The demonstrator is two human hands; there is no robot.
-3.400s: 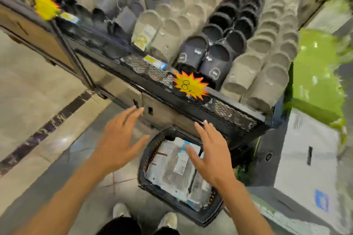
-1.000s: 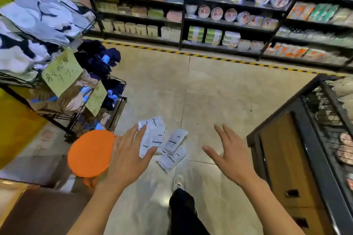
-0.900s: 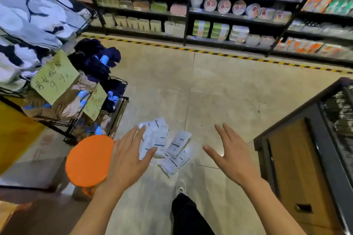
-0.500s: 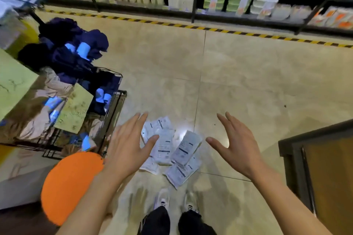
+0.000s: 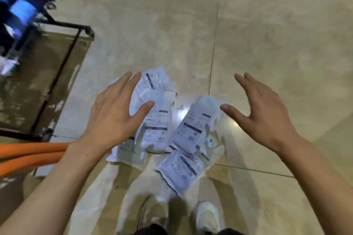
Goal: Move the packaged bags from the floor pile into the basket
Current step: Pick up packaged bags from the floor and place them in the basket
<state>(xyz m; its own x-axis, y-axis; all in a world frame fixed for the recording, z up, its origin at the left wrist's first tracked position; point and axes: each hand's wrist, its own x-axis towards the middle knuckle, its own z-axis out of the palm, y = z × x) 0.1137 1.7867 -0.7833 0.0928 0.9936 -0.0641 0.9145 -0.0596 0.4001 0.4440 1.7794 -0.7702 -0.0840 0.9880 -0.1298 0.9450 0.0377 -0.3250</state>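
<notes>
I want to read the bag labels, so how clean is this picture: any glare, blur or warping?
Head view: glare spots on the floor between the bags; the rack and blue items at left are smeared by motion blur; label print is too soft to read; wide-angle warping stretches both forearms.

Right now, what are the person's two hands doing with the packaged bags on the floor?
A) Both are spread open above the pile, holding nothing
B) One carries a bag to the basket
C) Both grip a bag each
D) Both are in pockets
A: the left hand and right hand show straight, spread fingers over the packaged bags, which all lie on the tiled floor.
</notes>
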